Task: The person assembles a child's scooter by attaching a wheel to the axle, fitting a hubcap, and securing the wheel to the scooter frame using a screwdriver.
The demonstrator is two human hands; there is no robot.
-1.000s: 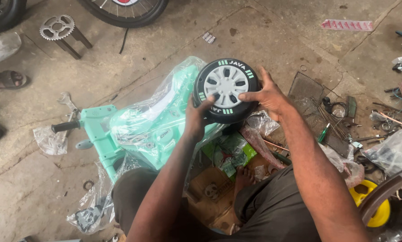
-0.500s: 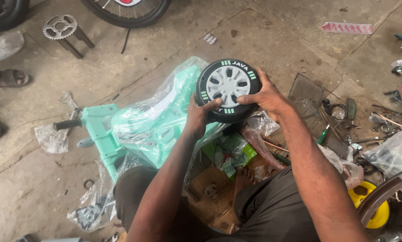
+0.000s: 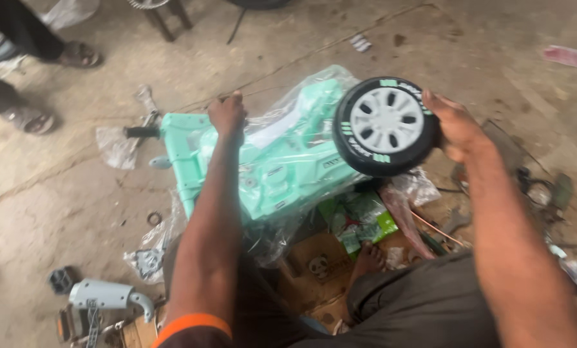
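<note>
black toy wheel [image 3: 385, 125] | white hub, upright | against mint plastic-wrapped body [image 3: 282, 161]

A flattened cardboard box [image 3: 317, 264] and a green printed packet [image 3: 359, 222] lie on the concrete floor [image 3: 63, 200] beside the seated person's bare foot [image 3: 369, 258]. A grey plastic part [image 3: 105, 296] and a black pedal [image 3: 61, 280] lie at lower left. Another person's sandalled feet [image 3: 34, 119] stand at upper left; a pink strip [image 3: 570, 57] lies at upper right.

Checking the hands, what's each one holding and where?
Right hand holds the black toy wheel by its tyre edge; left hand grips the mint plastic body through its wrap.
</note>
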